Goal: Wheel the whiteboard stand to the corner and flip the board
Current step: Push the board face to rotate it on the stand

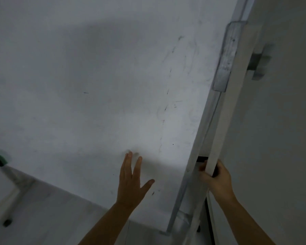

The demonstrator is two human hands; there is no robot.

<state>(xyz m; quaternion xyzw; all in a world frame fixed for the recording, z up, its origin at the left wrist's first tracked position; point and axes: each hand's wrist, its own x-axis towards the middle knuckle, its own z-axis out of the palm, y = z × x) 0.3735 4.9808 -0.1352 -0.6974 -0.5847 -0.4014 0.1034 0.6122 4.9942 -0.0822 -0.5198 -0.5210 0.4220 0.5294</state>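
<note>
The pale floor [57,214] shows at lower left — a small dark caster [7,223] rests on it.

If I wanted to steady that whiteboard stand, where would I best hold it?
Probably the white upright post beside the board's right edge, gripped from the right. It is a narrow bar that fingers can wrap, as the right hand does; the left hand is spread open at the flat face.

The left hand [132,181] is open and flat, with its fingers [128,161] pointing up and the thumb sticking out to the side. The right hand [215,177] is curled tight, its fingers wrapped around something. Both bare arms reach up and forward.
</note>
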